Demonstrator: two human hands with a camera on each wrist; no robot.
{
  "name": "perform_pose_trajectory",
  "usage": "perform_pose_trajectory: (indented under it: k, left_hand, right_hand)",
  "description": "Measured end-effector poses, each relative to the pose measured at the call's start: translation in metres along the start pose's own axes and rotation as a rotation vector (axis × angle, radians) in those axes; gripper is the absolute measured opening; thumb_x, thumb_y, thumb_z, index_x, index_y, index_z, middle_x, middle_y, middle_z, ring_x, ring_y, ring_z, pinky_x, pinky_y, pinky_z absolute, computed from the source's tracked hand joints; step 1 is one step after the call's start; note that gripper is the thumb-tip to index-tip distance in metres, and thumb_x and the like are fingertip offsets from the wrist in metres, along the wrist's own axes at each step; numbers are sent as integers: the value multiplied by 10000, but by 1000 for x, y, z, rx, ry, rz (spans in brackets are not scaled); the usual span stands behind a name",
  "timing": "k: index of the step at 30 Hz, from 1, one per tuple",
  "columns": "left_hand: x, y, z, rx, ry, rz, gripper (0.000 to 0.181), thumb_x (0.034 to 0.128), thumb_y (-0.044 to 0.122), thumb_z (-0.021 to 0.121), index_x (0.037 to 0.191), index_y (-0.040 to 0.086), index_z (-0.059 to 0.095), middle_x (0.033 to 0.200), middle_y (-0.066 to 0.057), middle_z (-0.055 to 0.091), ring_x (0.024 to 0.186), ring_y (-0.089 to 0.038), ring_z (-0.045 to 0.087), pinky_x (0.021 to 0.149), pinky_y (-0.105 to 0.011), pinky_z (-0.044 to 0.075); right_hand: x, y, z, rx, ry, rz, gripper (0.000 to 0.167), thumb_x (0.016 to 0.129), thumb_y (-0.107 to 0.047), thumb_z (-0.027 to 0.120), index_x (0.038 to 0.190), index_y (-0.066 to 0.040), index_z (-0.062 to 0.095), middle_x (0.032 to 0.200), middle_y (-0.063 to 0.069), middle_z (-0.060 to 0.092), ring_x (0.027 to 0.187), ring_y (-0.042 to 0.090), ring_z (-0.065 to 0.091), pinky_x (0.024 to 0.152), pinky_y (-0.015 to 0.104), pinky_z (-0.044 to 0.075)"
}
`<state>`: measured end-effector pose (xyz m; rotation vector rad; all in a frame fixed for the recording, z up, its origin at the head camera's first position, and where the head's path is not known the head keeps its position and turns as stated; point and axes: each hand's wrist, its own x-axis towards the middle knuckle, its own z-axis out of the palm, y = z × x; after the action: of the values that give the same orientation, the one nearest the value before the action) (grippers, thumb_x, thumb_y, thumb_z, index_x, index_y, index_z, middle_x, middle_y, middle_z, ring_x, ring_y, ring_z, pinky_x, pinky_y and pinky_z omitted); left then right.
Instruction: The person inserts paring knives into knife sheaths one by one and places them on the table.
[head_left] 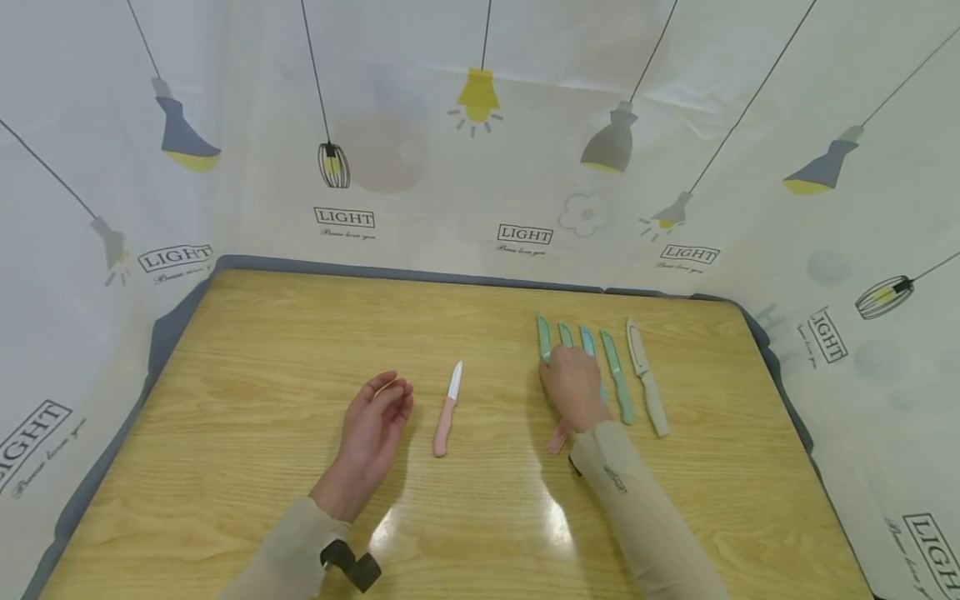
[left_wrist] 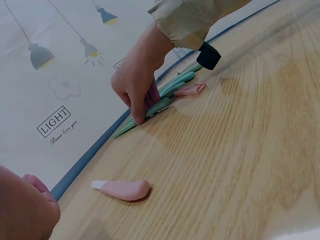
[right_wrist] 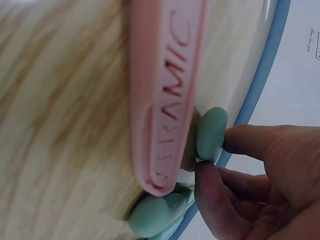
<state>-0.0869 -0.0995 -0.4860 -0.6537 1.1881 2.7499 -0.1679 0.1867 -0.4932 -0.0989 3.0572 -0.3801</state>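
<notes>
My right hand (head_left: 573,387) is over the left end of a row of sheathed knives. Its thumb and fingers pinch the leftmost green knife (head_left: 543,327), whose rounded handle (right_wrist: 212,134) shows in the right wrist view. Under the right wrist lies a pink knife sheath (head_left: 557,442), with raised lettering seen up close in the right wrist view. A pink-handled knife (head_left: 445,423) with a bare white blade lies on the table, blade pointing away. Just left of it, my left hand (head_left: 377,421) holds nothing, its fingers loosely bent.
Further along the row are another green knife (head_left: 566,334), a blue one (head_left: 588,337), a green one (head_left: 618,383) and a larger cream knife (head_left: 650,392). The wooden table (head_left: 262,358) is bordered by a printed curtain (head_left: 435,208) at the back and sides.
</notes>
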Motion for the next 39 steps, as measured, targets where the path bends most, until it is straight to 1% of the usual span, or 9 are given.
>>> perform_pose_trajectory:
  k: [11,16,18,21,24,26,31,35,39]
  left_hand:
    - [-4,-2,1,3,-13,-14,201,1019,-84,499,1124,82,547,1022,-19,624,960,-144,631,901,-230,550]
    - [-4,-3,3,25,-19,0,209,1010,-80,507,1103,96,570,1021,-11,641,963,-142,636,893,-231,549]
    - [-4,-5,5,47,-28,14,211,1010,-77,505,1109,98,570,1028,-7,640,967,-143,635,891,-238,545]
    - [-5,-10,12,115,-57,38,207,1012,-67,501,1142,80,565,1060,-14,634,982,-152,640,913,-267,544]
    - [-7,-15,21,239,-126,91,216,1009,-57,507,1212,5,548,1126,-71,624,1029,-196,643,956,-315,545]
    - [-7,-19,27,348,-180,137,262,1000,-46,523,1262,-45,530,1172,-122,619,1082,-247,644,978,-321,546]
    - [-8,-30,47,624,-295,226,350,987,-4,579,1326,-57,514,1244,-207,609,1161,-323,624,955,-283,545]
    - [-10,-42,63,872,-390,283,368,982,37,614,1337,-22,538,1275,-213,615,1182,-326,614,1039,-402,528]
    - [-13,-55,77,1171,-490,295,462,1010,182,606,1430,15,510,1376,-146,581,1295,-319,552,1106,-489,476]
  right_hand:
    - [-8,-2,-2,45,-35,-6,466,1037,-172,647,603,-100,496,536,-7,420,469,118,398,417,233,377]
    - [-9,-2,-4,15,-36,-3,466,1044,-220,643,616,-94,505,547,9,464,473,132,434,424,247,402]
    - [-10,-2,-7,6,-26,2,437,1048,-253,634,662,-61,563,589,44,526,504,167,496,442,289,461]
    - [-15,1,-14,15,26,5,367,1044,-281,631,863,32,694,754,140,672,620,255,637,530,388,584]
    - [-22,7,-24,59,78,34,371,1042,-303,612,1122,45,711,974,182,718,745,306,686,587,446,613]
    - [-28,11,-30,81,93,48,383,1044,-307,590,1198,26,699,1045,181,713,745,299,679,554,430,598]
    - [-46,20,-42,115,149,40,384,1038,-285,571,1231,26,686,1129,209,681,786,310,675,501,382,566]
    - [-58,26,-48,114,200,39,398,1033,-295,559,1248,13,688,1223,236,655,927,372,688,571,457,603]
    - [-69,36,-49,125,242,42,400,1033,-291,563,1250,22,682,1266,253,631,1026,433,662,681,545,612]
